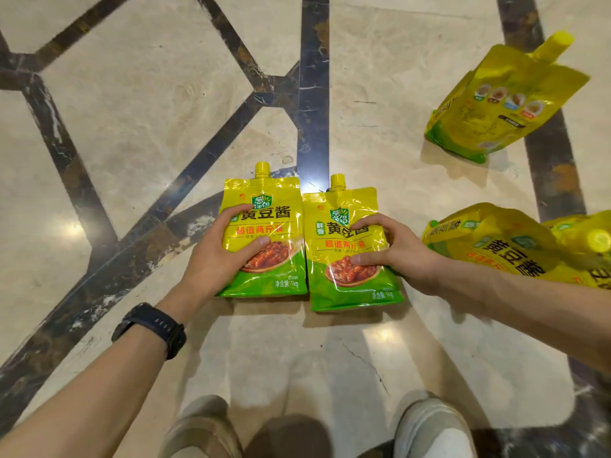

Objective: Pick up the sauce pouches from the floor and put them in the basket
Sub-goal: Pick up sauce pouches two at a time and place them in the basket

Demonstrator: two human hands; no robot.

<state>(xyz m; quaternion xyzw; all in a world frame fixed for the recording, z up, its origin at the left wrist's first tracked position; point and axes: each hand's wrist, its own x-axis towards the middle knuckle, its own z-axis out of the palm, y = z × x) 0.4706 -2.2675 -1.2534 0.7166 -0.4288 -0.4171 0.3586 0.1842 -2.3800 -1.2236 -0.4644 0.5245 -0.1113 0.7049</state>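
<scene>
Two yellow-green sauce pouches with yellow caps lie flat side by side on the marble floor. My left hand (218, 251) grips the left pouch (264, 200) at its left edge, thumb across the front. My right hand (390, 249) grips the right pouch (347, 292) at its right edge, thumb and fingers curled on its face. A further pouch (502, 100) lies at the far right, back side up. Two more overlapping pouches (515, 246) lie at the right edge, partly behind my right forearm. No basket is in view.
The floor (148, 127) is beige marble with dark inlaid stripes. My two shoes (429, 428) stand at the bottom of the view, just below the two held pouches. A black watch (148, 328) is on my left wrist.
</scene>
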